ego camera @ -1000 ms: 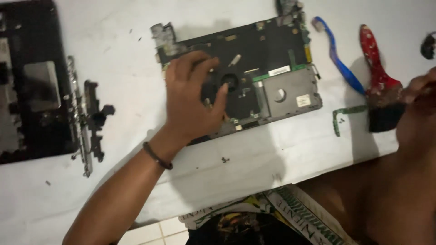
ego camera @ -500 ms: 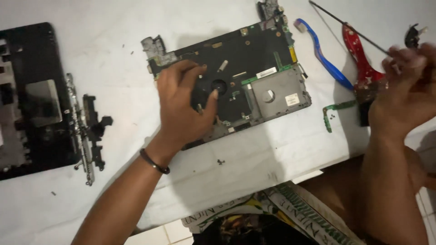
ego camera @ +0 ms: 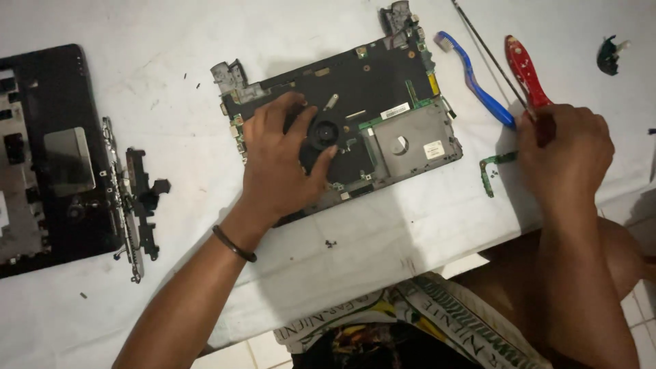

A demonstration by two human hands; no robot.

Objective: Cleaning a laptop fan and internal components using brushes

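Observation:
A dark laptop motherboard [ego camera: 383,96] with a round black fan [ego camera: 324,131] and a grey metal plate [ego camera: 410,140] lies on the white table [ego camera: 383,239]. My left hand [ego camera: 277,164] rests flat on the board's left part, fingers spread beside the fan. My right hand [ego camera: 564,154] is at the table's right edge, closed around the handle of a thin long screwdriver [ego camera: 488,51] whose shaft points up and left. A red-handled brush [ego camera: 523,72] lies partly under that hand, next to a blue toothbrush [ego camera: 475,78].
A black laptop palmrest case [ego camera: 48,160] lies at the far left, with a hinge bracket strip [ego camera: 133,205] beside it. A small green circuit strip [ego camera: 492,167] sits near my right hand. A dark small part [ego camera: 608,55] is top right. Loose screws dot the table.
My right hand came down from the upper right to the table edge over the red brush handle, still with the screwdriver. My left hand stayed on the board.

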